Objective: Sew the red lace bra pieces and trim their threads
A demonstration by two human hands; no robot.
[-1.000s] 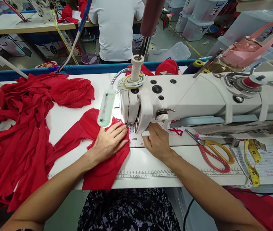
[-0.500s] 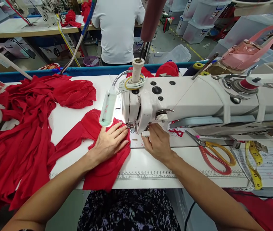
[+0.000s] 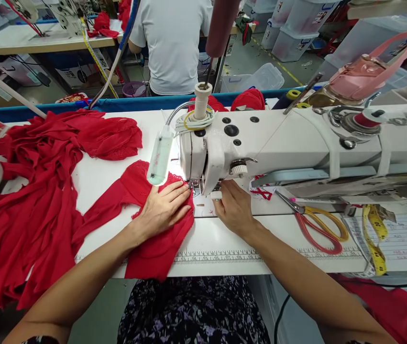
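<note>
My left hand [image 3: 165, 209] lies flat on a red fabric piece [image 3: 163, 248], its fingers stretched toward the needle area of a white sewing machine [image 3: 278, 138]. The fabric reaches under the presser foot [image 3: 194, 185] and its lower part lies near the table's front edge. My right hand [image 3: 234, 205] is just right of the needle area, under the machine head, fingers bent; their tips are partly hidden behind the machine. A small lit lamp [image 3: 160, 157] hangs above the fabric.
A heap of red fabric [image 3: 41, 200] covers the left of the table [image 3: 217, 243]. Scissors [image 3: 320, 224], a yellow measuring tape [image 3: 375, 239] and a written sheet [image 3: 406, 239] lie at right. A pink-lidded jug [image 3: 361, 79] stands behind the machine; a person [image 3: 172, 43] sits beyond.
The whole view has shifted slightly. Both hands keep nearly the same places beside the needle area. The person beyond has leaned a little to the left.
</note>
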